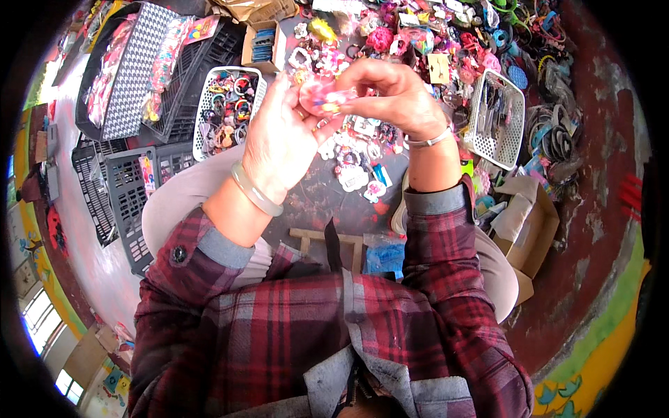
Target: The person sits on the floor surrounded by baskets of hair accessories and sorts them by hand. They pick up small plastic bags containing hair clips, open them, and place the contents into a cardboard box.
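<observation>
Both hands are raised in front of me and meet on a small pink hair ornament (319,95) with a bit of yellow on it. My left hand (282,139) cups it from the left, a pale bangle on that wrist. My right hand (390,94) pinches it from the right with thumb and fingers, a thin silver bracelet on that wrist. Below the hands the dark floor is strewn with several small hair clips and trinkets (355,167).
A white basket (209,104) of hair rings sits left of the hands, with dark grey crates (125,195) beside it. Another white basket (512,90) stands at right, open cardboard boxes (533,230) below it. A small box (265,45) and a heap of colourful accessories (446,35) lie farther off.
</observation>
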{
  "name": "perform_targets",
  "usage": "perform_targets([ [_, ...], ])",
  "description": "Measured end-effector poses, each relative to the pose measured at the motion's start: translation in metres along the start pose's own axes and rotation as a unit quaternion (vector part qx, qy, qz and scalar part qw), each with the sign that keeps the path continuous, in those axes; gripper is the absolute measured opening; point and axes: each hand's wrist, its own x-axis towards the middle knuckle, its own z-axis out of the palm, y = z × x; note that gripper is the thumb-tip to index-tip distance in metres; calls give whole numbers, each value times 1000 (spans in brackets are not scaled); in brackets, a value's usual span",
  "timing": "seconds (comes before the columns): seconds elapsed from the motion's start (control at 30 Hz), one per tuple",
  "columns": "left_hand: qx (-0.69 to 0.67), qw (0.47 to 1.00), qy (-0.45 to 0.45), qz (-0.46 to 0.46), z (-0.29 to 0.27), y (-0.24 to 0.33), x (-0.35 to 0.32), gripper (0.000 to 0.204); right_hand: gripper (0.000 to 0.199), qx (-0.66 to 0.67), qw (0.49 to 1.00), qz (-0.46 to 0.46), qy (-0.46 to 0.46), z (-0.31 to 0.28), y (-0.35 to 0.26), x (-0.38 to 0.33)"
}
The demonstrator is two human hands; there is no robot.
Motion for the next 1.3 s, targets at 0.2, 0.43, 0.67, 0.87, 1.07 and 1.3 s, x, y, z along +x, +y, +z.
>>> perform_targets([
  [0.2, -39, 997, -68, 11, -6, 4, 0, 28, 16, -73, 979, -146, 125, -10, -8, 0],
  [0.43, -51, 989, -140, 4, -4, 13, -4, 19, 24, 171, 944, 64, 276, -113, 97, -55],
  [0.67, -55, 992, -115, 23, 2, 22, -19, 19, 16, 237, 882, 225, 340, -93, 196, -76],
  [0.87, -51, 997, -34, 47, -5, 27, -25, 24, 23, -100, 913, 301, 258, -54, 253, -42],
  [1.07, -65, 997, -11, 30, -21, 37, -23, 24, 56, -460, 833, 302, 61, 10, 258, 19],
  [1.3, -78, 995, 34, 48, -39, 49, -22, 24, 31, -586, 742, 315, -84, 11, 274, 42],
])
